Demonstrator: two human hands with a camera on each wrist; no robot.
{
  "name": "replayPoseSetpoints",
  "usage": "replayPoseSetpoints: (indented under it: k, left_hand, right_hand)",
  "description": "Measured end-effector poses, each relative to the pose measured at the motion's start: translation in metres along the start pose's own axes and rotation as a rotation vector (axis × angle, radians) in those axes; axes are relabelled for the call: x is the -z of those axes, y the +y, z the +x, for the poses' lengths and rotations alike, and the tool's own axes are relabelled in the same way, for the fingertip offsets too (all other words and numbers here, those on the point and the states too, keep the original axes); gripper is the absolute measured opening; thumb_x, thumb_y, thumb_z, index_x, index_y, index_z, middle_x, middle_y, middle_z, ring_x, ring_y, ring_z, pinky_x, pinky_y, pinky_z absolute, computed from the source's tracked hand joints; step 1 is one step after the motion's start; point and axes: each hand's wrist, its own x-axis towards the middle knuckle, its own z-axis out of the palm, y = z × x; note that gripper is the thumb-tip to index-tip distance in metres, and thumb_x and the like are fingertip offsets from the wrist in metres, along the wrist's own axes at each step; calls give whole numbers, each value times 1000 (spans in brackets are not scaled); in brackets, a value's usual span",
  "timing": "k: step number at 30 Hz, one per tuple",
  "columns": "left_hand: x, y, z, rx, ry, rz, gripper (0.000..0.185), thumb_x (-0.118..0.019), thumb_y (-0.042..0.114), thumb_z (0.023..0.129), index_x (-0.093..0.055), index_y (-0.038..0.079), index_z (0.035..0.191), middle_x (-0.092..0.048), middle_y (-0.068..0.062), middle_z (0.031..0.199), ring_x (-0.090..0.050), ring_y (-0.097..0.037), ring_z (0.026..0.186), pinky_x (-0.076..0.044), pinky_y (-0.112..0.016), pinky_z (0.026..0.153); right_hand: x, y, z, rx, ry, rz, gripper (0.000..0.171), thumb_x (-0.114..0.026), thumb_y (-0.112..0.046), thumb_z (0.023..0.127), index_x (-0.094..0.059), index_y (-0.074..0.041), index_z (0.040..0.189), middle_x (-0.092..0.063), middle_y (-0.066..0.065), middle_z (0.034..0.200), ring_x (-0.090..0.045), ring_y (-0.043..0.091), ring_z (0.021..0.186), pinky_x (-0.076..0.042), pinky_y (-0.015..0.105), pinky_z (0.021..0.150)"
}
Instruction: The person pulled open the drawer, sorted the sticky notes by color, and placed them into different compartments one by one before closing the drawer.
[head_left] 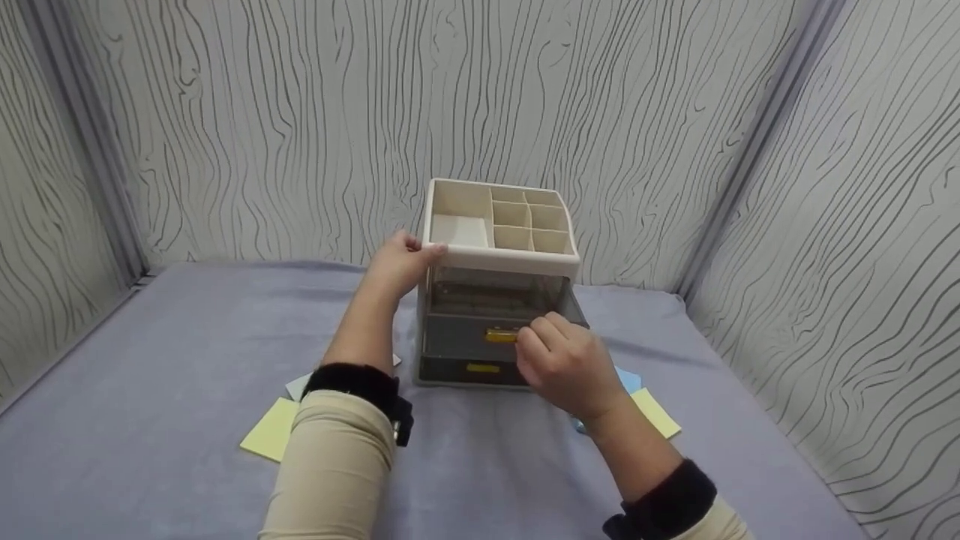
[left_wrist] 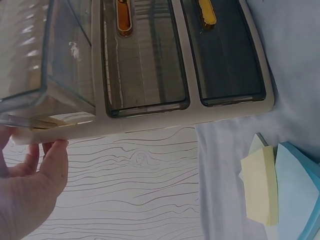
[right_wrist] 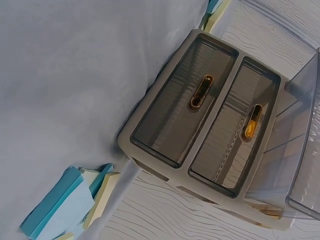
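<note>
A desk organizer [head_left: 504,262] with a cream compartment top and smoky see-through drawers stands at the middle of the table. My left hand [head_left: 405,266] grips its upper left edge, thumb on the front rim; the left wrist view shows the left hand [left_wrist: 35,185] there too. The top drawer [head_left: 457,334] is pulled out, and my right hand [head_left: 570,364] has curled fingers at its yellow handle [head_left: 500,335], covering the handle's right end. In the right wrist view the pulled-out drawer [right_wrist: 305,145] juts past two closed drawers [right_wrist: 182,100]; the right hand is out of that view.
Yellow sticky notes [head_left: 271,431] lie left of the organizer, partly behind the left forearm. More yellow notes [head_left: 656,412] and blue notes [head_left: 627,379] lie on the right. Wood-grain patterned panels [head_left: 300,112] surround the cloth-covered table [head_left: 150,375].
</note>
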Motion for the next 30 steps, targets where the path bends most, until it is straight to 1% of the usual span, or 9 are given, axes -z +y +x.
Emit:
replayPoseSetpoints:
  k: [6,8,15,19,22,26,30]
  left_hand:
    - [1,1,-2,-3,-2,-20,41,-58,43,87,-49,9,108,-55,-9,108,-51,-25,103,-40,-42,90]
    - [1,0,0,0,-14,-22,43,-57,44,87,-48,9,110,-54,-9,109,-51,-26,104,-40,-43,92]
    - [1,-1,0,1,-25,-19,44,-57,44,86,-47,9,111,-54,-10,110,-51,-26,104,-40,-44,92]
    - [1,1,-1,11,-29,-13,44,-57,45,87,-46,9,111,-54,-10,110,-51,-26,105,-40,-43,91]
    - [1,1,-1,17,-31,-12,44,-56,44,87,-46,9,112,-54,-10,111,-51,-26,105,-40,-43,91]
    - [1,1,0,23,-34,-11,45,-56,44,87,-46,9,112,-54,-10,112,-50,-26,106,-40,-43,92]
    - [1,0,1,18,-36,-15,45,-57,45,86,-46,9,112,-53,-10,112,-50,-26,106,-39,-44,92]
  right_hand:
    - [4,-4,0,32,-9,8,13,-51,-9,81,-50,-8,69,-45,1,63,-42,11,54,-43,23,43]
    - [4,-5,-1,47,-6,2,13,-51,-8,81,-50,-8,68,-44,1,62,-40,11,53,-42,22,42]
    - [5,-7,-3,75,29,-28,14,-52,-8,79,-48,-9,66,-42,0,60,-36,9,49,-35,22,38]
    - [6,-5,-6,79,41,-28,10,-53,-7,80,-53,-8,70,-45,0,61,-39,10,48,-35,24,38]
    - [9,-2,-8,80,44,-20,8,-53,-11,82,-58,-7,76,-49,0,62,-41,11,48,-36,26,39]
    - [17,7,-12,47,65,-19,16,-53,-17,81,-62,-6,87,-54,1,65,-46,14,48,-39,29,40]
    - [28,21,-16,-59,101,-36,25,-51,-18,81,-61,-5,99,-56,2,66,-47,16,48,-39,32,40]
